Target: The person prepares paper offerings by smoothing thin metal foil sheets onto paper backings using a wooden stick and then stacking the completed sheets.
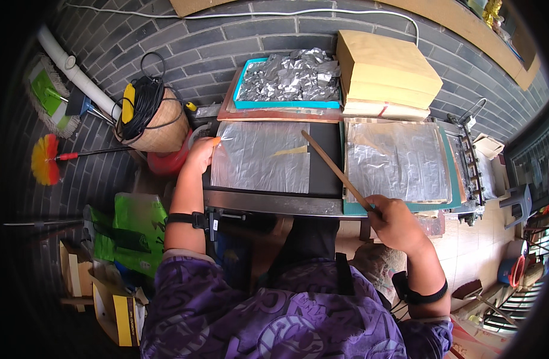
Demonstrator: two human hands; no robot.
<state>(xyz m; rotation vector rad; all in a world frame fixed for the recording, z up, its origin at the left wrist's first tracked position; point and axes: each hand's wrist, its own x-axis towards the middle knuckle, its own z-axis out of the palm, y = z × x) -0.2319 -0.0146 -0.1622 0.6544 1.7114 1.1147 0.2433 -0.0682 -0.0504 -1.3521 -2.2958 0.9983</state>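
Observation:
A thin silver foil sheet [252, 157] lies wrinkled on a black mat [328, 157]. Yellow paper [293, 151] shows through a gap at its right side. My left hand [203, 152] is at the sheet's upper left edge, with something orange at a fingertip; whether it pinches the edge is hidden. In my right hand [393, 220] is a slim wooden stick [335, 168], slanting up and left so that its far tip is over the sheet's upper right corner. Right of the mat, a stack of foil-topped sheets [398, 164] rests on a green ribbed board [455, 179].
Behind the mat, a turquoise tray [288, 104] holds crumpled foil scraps [292, 76]. Beside it stands a tall stack of yellow paper [386, 76]. A basket [164, 121] with coiled black cable [146, 105] is to the left. The metal table edge [274, 203] runs in front.

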